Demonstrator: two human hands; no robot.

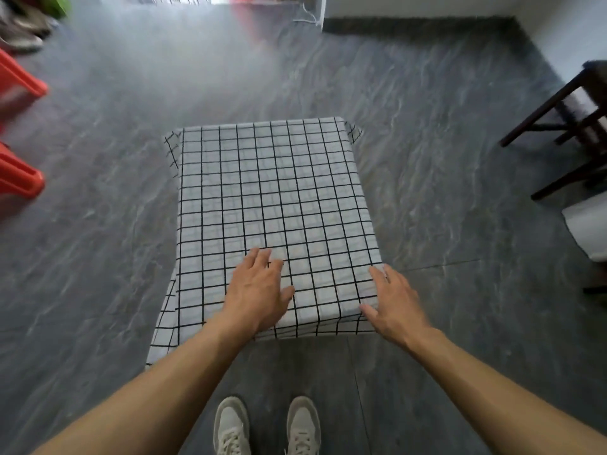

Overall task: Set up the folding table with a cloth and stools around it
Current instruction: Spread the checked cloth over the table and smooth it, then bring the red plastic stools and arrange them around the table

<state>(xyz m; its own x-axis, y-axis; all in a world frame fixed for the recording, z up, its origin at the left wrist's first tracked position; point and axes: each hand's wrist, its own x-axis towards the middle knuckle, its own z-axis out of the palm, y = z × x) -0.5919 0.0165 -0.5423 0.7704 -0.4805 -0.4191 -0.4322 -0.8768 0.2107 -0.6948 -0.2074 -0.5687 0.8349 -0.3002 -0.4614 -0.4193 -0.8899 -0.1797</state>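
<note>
Both hands, left hand and right hand, spread flat on checked cloth; grey floor

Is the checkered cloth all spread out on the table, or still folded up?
Spread out. The checkered cloth covers the whole top and hangs over the edges, with both hands flat on it.

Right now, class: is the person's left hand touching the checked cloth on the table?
Touching. The head view shows the left hand lying flat, fingers spread, on the checked cloth, with no gap visible beneath the palm.
</note>
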